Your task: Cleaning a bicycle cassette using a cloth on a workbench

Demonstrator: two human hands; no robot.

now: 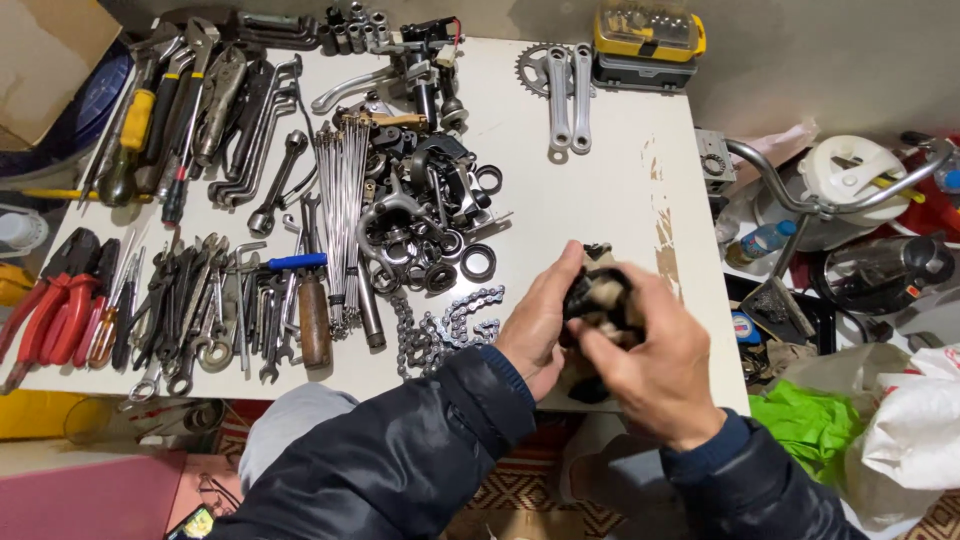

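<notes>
Nearest: dark padded sleeves, both hands raised over the near right edge of the white desk [600, 150]. Left hand [538, 320] curled around a small black bicycle part [597, 295] wrapped partly in a pale rag [606, 300], thumb side up. Right hand [650, 365] closed over the same part from the right, fingers pressing rag against it. Just left of the hands, a loose bicycle chain [445, 322] in a heap on the desk. Further left, a wood-handled hammer [314, 320], a spread of spanners [205, 300], red-handled pliers [45, 310]. Mid-desk, a bundle of spokes [343, 210] beside a pile of black derailleur parts and rings [430, 200]. Farther back, a pair of silver crank arms [568, 95] with chainring; at the far edge, a yellow-lidded bit case [648, 40]. Off the desk to the right, a chrome handlebar [830, 190].
</notes>
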